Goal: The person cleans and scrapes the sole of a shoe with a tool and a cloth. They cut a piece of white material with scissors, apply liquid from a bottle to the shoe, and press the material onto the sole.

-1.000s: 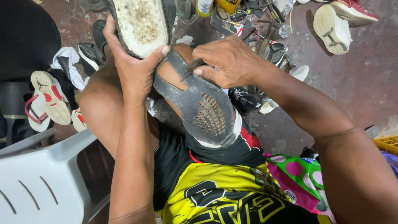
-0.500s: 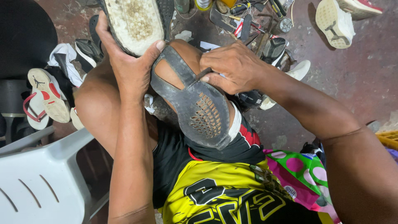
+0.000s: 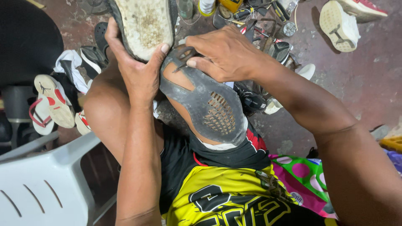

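A detached dark grey rubber outsole (image 3: 209, 104) with a grid-cut patch and open gaps lies over my right knee. My right hand (image 3: 224, 54) presses on its toe end, fingers pinching a thin dark tool or strip there. My left hand (image 3: 136, 69) grips a shoe with a dirty cream sole (image 3: 144, 23), held sole-up just left of the outsole; the thumb touches the outsole's edge. Both forearms reach up from my lap, where I wear black and yellow shorts (image 3: 217, 192).
A white plastic chair (image 3: 42, 180) stands at lower left. Sandals and shoes (image 3: 52, 104) lie on the floor at left, white sneakers (image 3: 339, 25) at upper right. Bottles and hand tools (image 3: 251, 12) clutter the floor ahead. A colourful bag (image 3: 301, 171) sits at right.
My right hand slid up to the toe end of the outsole and pinches there. The outsole and the cream-soled shoe stayed roughly in place.
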